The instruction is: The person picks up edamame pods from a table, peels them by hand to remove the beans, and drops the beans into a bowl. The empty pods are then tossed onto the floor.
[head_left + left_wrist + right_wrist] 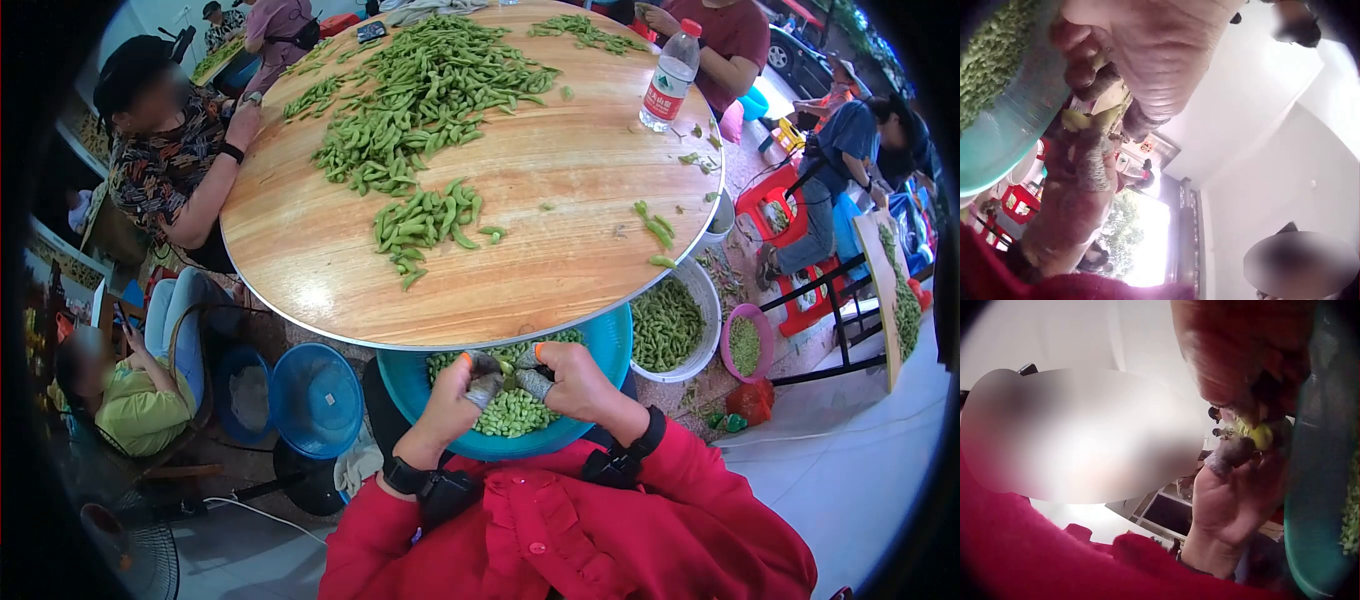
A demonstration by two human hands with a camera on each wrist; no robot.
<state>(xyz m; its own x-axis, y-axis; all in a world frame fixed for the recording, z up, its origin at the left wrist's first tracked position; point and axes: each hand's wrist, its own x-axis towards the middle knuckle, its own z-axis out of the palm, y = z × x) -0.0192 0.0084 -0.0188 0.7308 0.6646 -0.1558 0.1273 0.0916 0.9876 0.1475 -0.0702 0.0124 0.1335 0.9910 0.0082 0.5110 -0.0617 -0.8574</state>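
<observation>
Both hands meet over a teal basin (398, 392) that holds shelled green beans (515, 412) in front and pods behind. The left hand (455, 393) and right hand (577, 382) wear grey coverings on some fingertips. Between them they pinch a green pod (1107, 119), which also shows as a yellow-green bit (1261, 437) in the right wrist view. In the left wrist view the left hand (1154, 53) is above and the right hand (1075, 200) below. The right wrist view has the right hand (1241, 350) on top and the left hand (1232, 500) beneath.
A round wooden table (560, 230) bears a large heap of pods (420, 90) and a bottle (670, 80). Right of the basin stand a white bucket (712, 320) and a pink basin (767, 345); blue basins (318, 400) lie left. Several people sit or bend around.
</observation>
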